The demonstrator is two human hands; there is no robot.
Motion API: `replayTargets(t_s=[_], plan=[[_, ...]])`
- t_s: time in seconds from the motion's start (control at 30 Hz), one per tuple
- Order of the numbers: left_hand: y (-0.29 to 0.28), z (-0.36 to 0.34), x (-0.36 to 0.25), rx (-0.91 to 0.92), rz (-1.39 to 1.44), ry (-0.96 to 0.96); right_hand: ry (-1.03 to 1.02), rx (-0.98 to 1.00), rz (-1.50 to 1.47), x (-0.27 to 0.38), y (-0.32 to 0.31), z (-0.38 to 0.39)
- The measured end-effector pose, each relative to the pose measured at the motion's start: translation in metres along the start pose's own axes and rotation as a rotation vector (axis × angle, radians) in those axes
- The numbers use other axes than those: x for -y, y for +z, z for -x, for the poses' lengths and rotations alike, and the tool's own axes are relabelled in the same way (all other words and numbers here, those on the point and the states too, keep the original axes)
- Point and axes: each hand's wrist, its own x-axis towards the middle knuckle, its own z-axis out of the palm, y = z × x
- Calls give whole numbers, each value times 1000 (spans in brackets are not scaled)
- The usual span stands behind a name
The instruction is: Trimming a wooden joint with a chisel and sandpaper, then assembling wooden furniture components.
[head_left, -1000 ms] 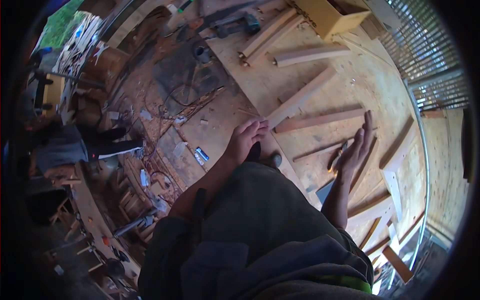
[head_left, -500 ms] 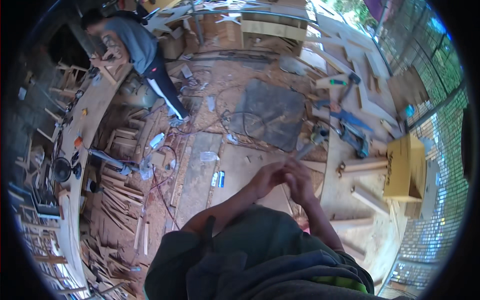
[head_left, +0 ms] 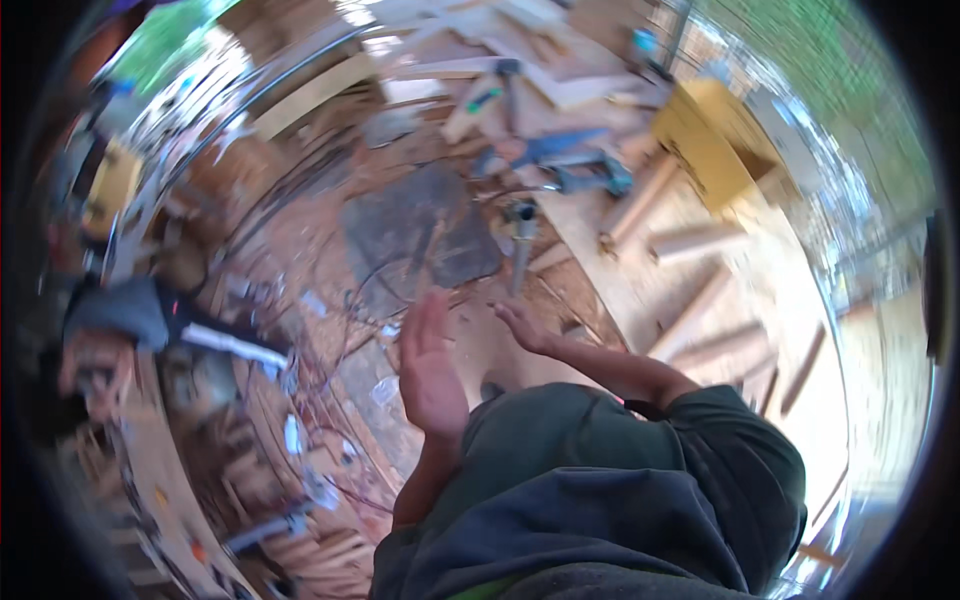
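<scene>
My left hand [head_left: 432,375] is raised in front of my body with its palm showing and the fingers stretched out. It holds nothing. To its right, my right hand [head_left: 528,328] is apart from it, fingers extended and nothing in them. Beyond the right hand, a pale rod-like tool [head_left: 521,250] with a dark round end stands near the edge of the wooden worktop [head_left: 650,320]. Farther off on that worktop lie a blue handsaw [head_left: 565,143], a teal-handled tool [head_left: 595,178] whose kind I cannot tell, and a hammer [head_left: 509,85].
A yellow-brown cardboard box [head_left: 700,145] stands on the worktop near several wooden lengths [head_left: 695,310]. A dark mat [head_left: 420,235] lies on the dusty floor. At the left, another person [head_left: 120,320] leans over a long bench [head_left: 165,480]. Wood scraps and cables litter the floor.
My hands were together, fingers touching; now they are separated and spread. The view has swung right, so the worktop and box sit more central, with motion blur.
</scene>
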Motion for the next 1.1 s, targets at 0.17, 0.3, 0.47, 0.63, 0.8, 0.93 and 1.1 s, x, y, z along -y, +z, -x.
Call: replayTargets(t_s=[0.17,0.3,0.47,0.63,0.8,0.93,1.1], plan=[[35,-19,99,648,-703,480,35,-237,-145,63,-46,43],[22,8,194,954,-1006,457,273,-383,-1381,120,-125,103],[70,55,217,441,-110,-658,-314,-937,-289,163,-182,200],[129,55,213,1009,-310,-239,-357,-550,340,88,-156,214],[139,-1,210,535,562,-1501,270,-742,716,-25,-172,244],[156,-37,245,959,252,-1308,685,-978,610,-42,-187,281],[192,-49,323,1213,-81,-1399,927,-1036,506,-71,-164,230]])
